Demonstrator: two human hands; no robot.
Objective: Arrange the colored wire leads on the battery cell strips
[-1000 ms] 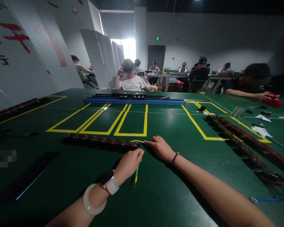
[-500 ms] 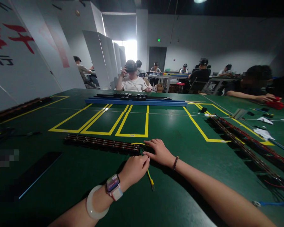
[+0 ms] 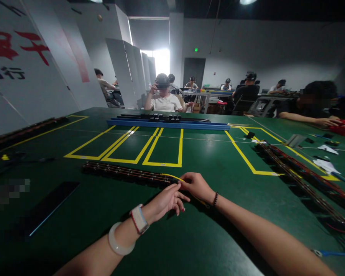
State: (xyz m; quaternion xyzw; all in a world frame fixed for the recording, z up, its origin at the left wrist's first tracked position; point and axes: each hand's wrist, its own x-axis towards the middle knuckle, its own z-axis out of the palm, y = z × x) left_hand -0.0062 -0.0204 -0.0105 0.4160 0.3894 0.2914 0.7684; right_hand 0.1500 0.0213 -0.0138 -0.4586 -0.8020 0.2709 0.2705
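A long dark strip assembly [image 3: 126, 172] with copper-coloured lines lies across the green table. A yellow wire [image 3: 171, 176] runs from its right end to the fingertips of my right hand [image 3: 197, 186], which are pinched on it. The wire's far end shows below that hand, close to the table. My left hand [image 3: 168, 201] is turned partly palm up at the strip's right end. Its thumb and index finger meet near the right fingertips, while the other fingers are loosely spread. What lies between the left thumb and index finger is too small to make out.
A dark phone-like slab [image 3: 53, 205] lies at the left. Beyond the yellow tape outlines sits a blue rail [image 3: 166, 124] with black parts. Wired strips [image 3: 304, 184] and a blue cable [image 3: 333, 253] are at the right. One person sits opposite, another at the far right.
My left hand has rolled over, opening its lower fingers. My right fingers have closed on the yellow wire, whose loose end has swung right. The view has shifted slightly.
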